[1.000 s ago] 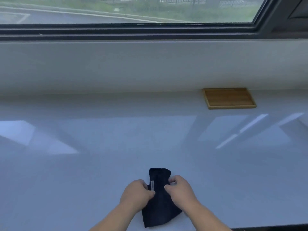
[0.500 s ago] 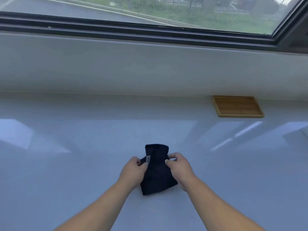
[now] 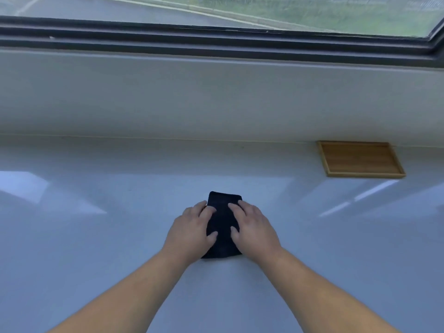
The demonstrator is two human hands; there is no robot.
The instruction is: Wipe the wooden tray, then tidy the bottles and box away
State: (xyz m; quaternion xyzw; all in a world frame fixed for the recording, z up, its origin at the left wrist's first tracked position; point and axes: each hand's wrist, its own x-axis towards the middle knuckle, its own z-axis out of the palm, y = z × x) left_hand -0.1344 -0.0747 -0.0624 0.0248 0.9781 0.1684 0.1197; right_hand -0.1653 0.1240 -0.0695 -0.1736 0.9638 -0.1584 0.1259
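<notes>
A folded dark cloth (image 3: 223,227) lies flat on the white counter (image 3: 96,248) in front of me. My left hand (image 3: 191,230) rests palm down on its left edge, fingers spread. My right hand (image 3: 252,227) presses flat on its right edge in the same way. An empty wooden tray (image 3: 360,159) sits at the back right against the wall, well away from both hands. No bottles or box are in view.
A white wall ledge (image 3: 216,97) runs along the back of the counter, with a dark window frame (image 3: 216,37) above it. Bright window reflections fall across the glossy counter.
Both hands went from pinching the cloth's top edges to lying flat on it with fingers spread. The cloth now lies smoothed on the counter. The view has tilted.
</notes>
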